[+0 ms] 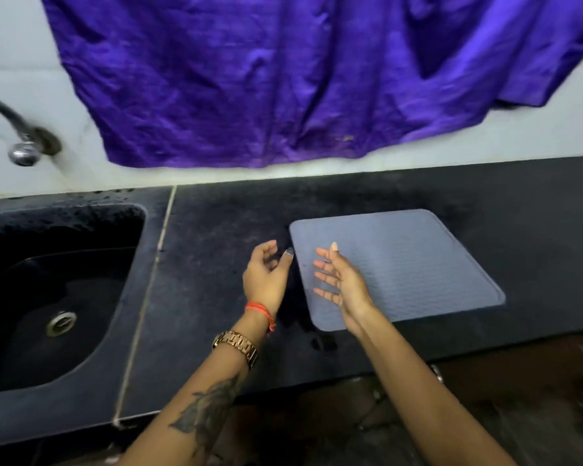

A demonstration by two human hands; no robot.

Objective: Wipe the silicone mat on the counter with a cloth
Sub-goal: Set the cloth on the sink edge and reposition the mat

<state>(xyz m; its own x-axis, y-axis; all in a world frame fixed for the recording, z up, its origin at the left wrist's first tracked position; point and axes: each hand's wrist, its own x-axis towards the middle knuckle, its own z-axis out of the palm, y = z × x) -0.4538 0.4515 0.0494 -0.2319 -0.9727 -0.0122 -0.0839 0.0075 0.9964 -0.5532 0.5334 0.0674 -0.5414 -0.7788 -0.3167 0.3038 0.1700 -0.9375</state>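
A grey ribbed silicone mat (414, 264) lies flat on the black counter (216, 237), right of centre. My right hand (342, 284) hovers over the mat's left edge, palm turned left, fingers straight and spread, holding nothing. My left hand (266, 275) is just left of the mat above the counter, fingers loosely curled and empty. The two palms face each other. No wiping cloth is in either hand.
A black sink (24, 371) with a metal drain (60, 323) is set into the counter at the left, with a tap (22, 153) on the wall above it. A large purple cloth (266, 79) hangs on the white wall behind the counter. The counter's front edge runs below my forearms.
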